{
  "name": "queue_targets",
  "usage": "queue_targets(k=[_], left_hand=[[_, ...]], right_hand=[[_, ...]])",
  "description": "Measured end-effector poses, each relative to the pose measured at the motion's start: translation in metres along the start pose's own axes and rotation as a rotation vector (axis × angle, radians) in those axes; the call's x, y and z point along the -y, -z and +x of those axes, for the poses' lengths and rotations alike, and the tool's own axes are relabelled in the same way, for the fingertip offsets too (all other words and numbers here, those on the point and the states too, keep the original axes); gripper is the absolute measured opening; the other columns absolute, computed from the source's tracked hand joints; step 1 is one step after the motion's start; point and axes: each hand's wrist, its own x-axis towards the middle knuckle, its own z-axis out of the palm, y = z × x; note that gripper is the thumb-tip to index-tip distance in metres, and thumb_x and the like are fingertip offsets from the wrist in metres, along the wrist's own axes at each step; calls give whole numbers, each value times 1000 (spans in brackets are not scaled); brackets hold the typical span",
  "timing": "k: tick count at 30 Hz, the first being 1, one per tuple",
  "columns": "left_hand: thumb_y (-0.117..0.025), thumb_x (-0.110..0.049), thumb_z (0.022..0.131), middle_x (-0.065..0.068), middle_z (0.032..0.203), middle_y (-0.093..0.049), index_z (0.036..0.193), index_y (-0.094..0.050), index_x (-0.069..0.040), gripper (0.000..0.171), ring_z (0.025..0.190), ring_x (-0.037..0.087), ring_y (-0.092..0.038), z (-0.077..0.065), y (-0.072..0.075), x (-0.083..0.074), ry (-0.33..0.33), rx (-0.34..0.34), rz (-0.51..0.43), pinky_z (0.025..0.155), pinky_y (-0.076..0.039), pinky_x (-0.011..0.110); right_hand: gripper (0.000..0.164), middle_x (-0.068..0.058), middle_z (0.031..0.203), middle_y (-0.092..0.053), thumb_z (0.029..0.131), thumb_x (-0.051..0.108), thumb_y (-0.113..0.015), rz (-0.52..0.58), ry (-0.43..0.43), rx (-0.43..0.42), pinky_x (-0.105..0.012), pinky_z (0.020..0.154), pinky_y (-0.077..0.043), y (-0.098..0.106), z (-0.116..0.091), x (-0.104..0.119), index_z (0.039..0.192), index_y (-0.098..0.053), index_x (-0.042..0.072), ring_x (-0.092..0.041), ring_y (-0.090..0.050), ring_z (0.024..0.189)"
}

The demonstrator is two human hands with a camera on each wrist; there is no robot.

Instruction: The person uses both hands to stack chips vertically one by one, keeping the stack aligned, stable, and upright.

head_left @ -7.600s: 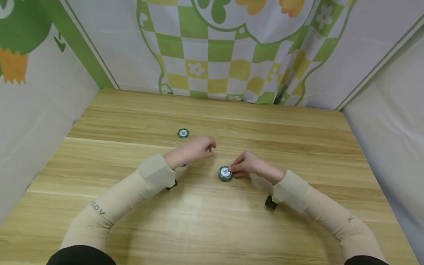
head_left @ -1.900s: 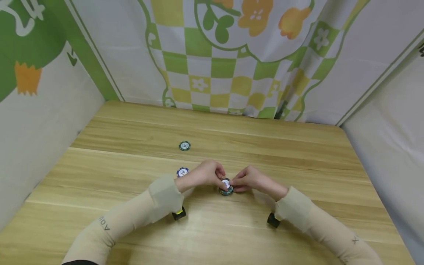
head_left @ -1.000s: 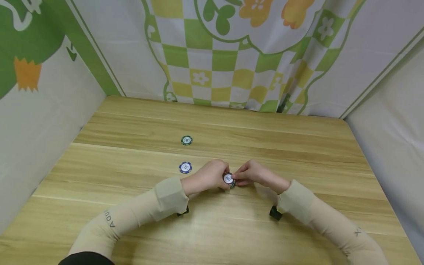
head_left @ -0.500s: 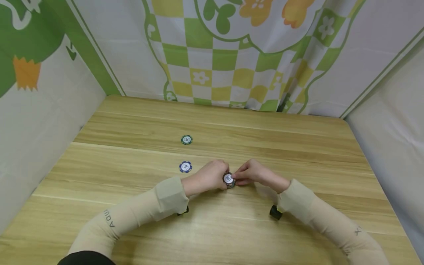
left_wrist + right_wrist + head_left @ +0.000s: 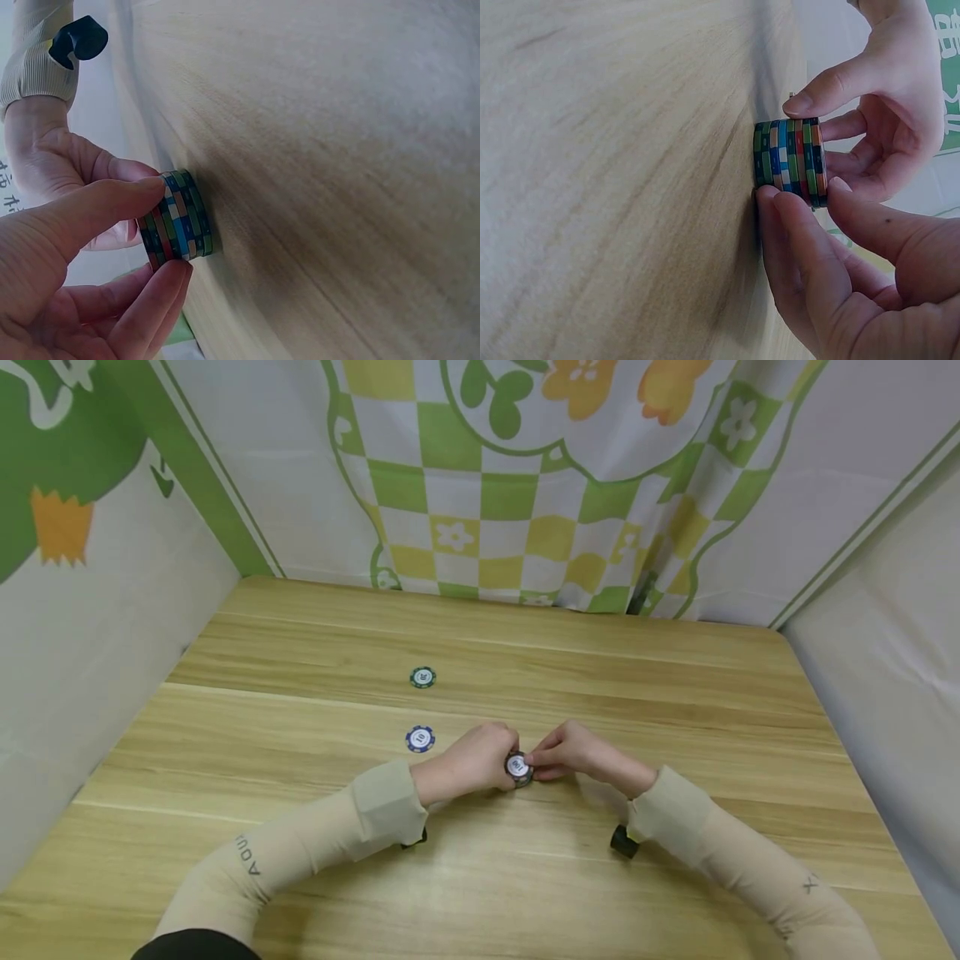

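A short stack of poker chips point(image 5: 518, 766) stands on the wooden table between the two hands. Its top chip is dark-rimmed with a white centre marked 100. Green, blue and reddish edge bands show on the stack point(image 5: 789, 157) from the side in the right wrist view. My left hand point(image 5: 477, 760) grips it from the left, thumb on the near side and fingers around the far side. From the right, my right hand point(image 5: 581, 753) pinches it, thumb at the top chip's edge and fingers against the side of the stack point(image 5: 178, 217).
Left of the hands lies a single blue-rimmed chip point(image 5: 420, 739) marked 10. Farther back is a single green-rimmed chip point(image 5: 423, 677). A checkered green and yellow curtain point(image 5: 510, 493) hangs behind the wooden table point(image 5: 675, 693), with pale cloth at both sides.
Earlier my left hand was apart from the stack, whose top chip read 20; it came over to the stack, and the top chip now reads 100. Over the last second both hands stay almost still.
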Motion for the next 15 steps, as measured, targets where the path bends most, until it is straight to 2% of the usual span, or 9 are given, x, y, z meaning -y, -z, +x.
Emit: queue_targets(k=[15], left_hand=[[-79,-13,62,0,72,-52,75,-59,-5,25,65,12,-48,-1,0,-1,1,-1,-22,59,-42,24]], right_hand=[[20,-18,88,-67,84,4,-62,-11,3,-8,-28,68,-53,-1,-2,2,96,-65,-12,-13,-65,70]])
